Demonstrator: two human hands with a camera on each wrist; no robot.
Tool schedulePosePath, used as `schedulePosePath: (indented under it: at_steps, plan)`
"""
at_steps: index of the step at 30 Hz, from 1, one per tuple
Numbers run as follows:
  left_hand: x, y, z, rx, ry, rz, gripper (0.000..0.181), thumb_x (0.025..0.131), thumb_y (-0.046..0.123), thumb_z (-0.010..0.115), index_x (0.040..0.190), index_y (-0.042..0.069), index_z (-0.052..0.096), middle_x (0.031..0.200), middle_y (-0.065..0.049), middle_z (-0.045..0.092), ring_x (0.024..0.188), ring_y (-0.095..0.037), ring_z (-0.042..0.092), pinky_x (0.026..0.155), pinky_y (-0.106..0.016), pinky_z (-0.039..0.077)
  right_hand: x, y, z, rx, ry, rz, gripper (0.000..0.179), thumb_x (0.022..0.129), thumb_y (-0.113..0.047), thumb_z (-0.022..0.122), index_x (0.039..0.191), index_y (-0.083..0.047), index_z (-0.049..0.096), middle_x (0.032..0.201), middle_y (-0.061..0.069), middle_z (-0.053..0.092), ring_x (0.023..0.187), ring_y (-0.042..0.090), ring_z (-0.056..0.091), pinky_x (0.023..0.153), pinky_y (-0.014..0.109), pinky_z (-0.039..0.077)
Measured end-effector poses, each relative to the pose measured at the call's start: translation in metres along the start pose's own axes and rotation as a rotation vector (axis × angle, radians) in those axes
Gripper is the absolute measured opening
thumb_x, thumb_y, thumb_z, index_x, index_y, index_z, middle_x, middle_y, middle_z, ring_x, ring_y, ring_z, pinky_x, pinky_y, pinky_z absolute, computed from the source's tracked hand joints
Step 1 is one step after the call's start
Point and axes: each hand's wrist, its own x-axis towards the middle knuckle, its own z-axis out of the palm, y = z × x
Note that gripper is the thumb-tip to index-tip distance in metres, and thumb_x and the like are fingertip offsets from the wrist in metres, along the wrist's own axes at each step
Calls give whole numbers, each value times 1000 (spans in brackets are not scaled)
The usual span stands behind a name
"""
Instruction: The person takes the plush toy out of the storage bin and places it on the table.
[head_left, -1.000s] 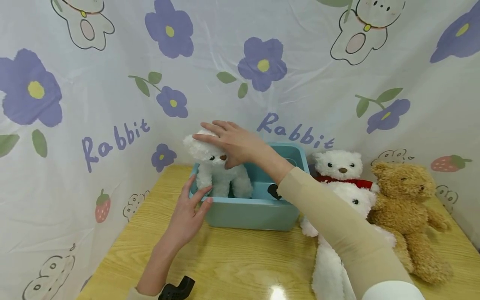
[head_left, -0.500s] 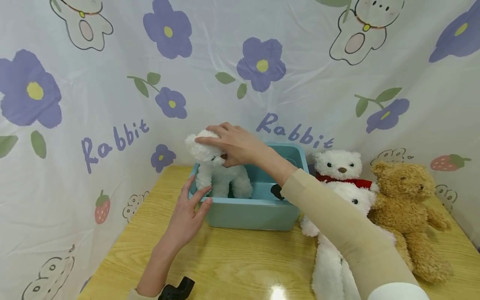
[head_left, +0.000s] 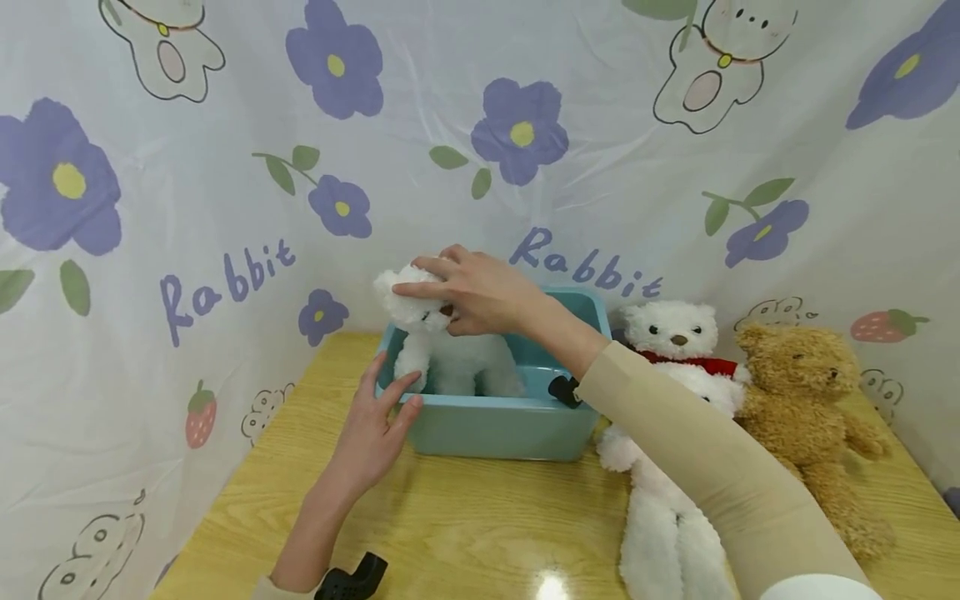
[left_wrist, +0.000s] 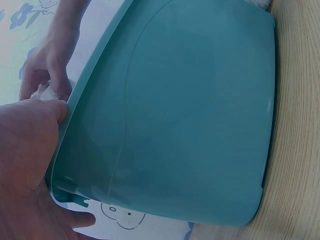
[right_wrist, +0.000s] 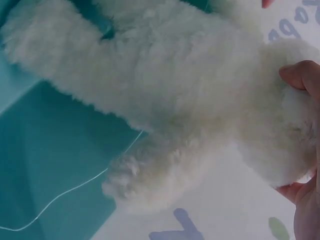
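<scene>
My right hand (head_left: pixel 480 293) grips a fluffy white teddy bear (head_left: pixel 442 362) by its head, fingers spread over the top and side. The bear is upright at the left end of a blue-green plastic bin (head_left: pixel 495 429), its lower body below the rim. In the right wrist view, the bear's white plush body (right_wrist: pixel 170 75) stretches across the bin, and its head is between my thumb and fingers. My left hand (head_left: pixel 375 433) holds the bin's front left corner, thumb and fingers at the rim. In the left wrist view, the thumb touches the rim's edge.
Right of the bin sit a white bear with a red scarf (head_left: pixel 671 329), a brown teddy bear (head_left: pixel 802 400) and another white plush (head_left: pixel 667 533) partly behind my right forearm. A printed curtain (head_left: pixel 420 125) hangs close behind the wooden table (head_left: pixel 480 533).
My right hand has shifted slightly right and down with the bear's head. The bear's lower body has slid rightward inside the bin. My left hand stays at the corner.
</scene>
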Motion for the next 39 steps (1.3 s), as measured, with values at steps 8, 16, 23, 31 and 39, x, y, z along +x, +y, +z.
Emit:
schedulePosePath:
  at_steps: [8,16,23,31,39]
  plan:
    - [2,1,0,-3,2,2,48,109,34,52,149,7,54,168,-21,11,146,-52,26,106,-71,35,-10,5,-4,29,-5,52,70,93,-25,74,157,-30,46,158,14,41,131,40,48,97,48,51]
    - [4,2,3,-9,-4,-5,52,109,35,52,153,7,50,168,-20,11,146,-52,25,107,-71,34,-26,14,-11,29,12,116,70,91,-19,70,157,-27,46,156,16,43,128,41,50,97,50,50]
    - [1,2,4,-23,11,-13,50,110,33,52,152,6,50,168,-20,11,146,-53,25,107,-71,34,-39,13,-20,29,19,148,69,91,-21,71,156,-26,47,156,16,43,129,42,50,94,50,52]
    - [0,3,4,-15,9,-18,50,110,33,51,152,7,50,168,-19,11,146,-54,24,108,-72,32,-57,16,-32,65,146,213,68,87,-16,74,151,-21,54,151,18,47,126,43,50,92,53,52]
    - [0,1,6,-25,19,0,48,110,30,52,151,5,51,168,-20,12,146,-54,24,108,-72,32,-76,23,-55,85,339,231,65,82,-10,72,145,-16,60,148,21,50,125,45,50,94,56,49]
